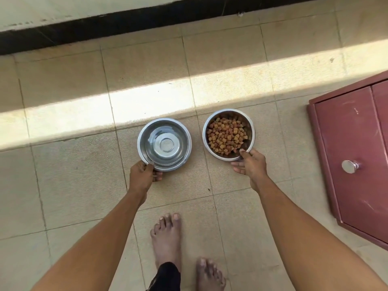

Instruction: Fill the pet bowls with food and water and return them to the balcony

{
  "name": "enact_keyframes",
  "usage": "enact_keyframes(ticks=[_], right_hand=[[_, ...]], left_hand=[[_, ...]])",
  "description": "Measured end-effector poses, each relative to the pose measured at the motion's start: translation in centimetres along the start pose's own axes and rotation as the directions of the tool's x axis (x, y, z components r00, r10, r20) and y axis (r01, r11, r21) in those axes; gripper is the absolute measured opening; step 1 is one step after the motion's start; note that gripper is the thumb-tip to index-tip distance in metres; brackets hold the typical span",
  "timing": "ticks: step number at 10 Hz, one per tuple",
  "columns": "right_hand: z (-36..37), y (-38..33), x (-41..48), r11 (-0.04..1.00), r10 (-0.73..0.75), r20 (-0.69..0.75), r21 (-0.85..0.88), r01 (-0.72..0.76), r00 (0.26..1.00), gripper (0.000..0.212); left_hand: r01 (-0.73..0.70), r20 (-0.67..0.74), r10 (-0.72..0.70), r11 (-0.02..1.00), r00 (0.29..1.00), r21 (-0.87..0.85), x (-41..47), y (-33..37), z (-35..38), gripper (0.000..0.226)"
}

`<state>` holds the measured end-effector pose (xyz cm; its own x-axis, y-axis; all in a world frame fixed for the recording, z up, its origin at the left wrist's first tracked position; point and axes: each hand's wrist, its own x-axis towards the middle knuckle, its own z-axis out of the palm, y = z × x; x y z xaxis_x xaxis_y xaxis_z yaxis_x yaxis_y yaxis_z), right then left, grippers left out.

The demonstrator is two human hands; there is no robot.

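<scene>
I see the red cabinet (354, 156) cut off at the right edge; my fingers (238, 170) hide under the kibble bowl (228, 134).

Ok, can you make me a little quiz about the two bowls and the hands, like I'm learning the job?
1. True or false: the bowl with the dry food is held by the right hand.
2. What does the left hand hold? A) a cup B) the bowl with water C) a spoon
3. Fill in: both bowls are over the tiled ____, near a strip of sunlight.

Key
1. True: its thumb sits on the near rim.
2. B: the fingers grip the near rim.
3. Floor. Whether the bowls already rest on it cannot be told.
</scene>
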<state>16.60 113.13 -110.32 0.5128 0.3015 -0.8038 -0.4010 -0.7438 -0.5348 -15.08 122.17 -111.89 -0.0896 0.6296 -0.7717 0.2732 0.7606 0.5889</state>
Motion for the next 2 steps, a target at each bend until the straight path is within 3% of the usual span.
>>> enact_keyframes(ticks=[1, 2], right_hand=[[-0.2, -0.4, -1.3, 0.997, 0.051, -0.062, -0.047, -0.054, 0.997, 0.022], [-0.5, -1.4, -4.2, 0.951, 0.003, -0.161, -0.306, -0.052, 0.987, 0.046]], left_hand=[[0.077, -0.016, -0.076, 0.994, 0.997, 0.079, -1.4, 1.1, -0.1, 0.027], [0.078, -0.119, -0.036, 0.927, 0.992, 0.367, -4.4, 2.9, -0.3, 0.040]])
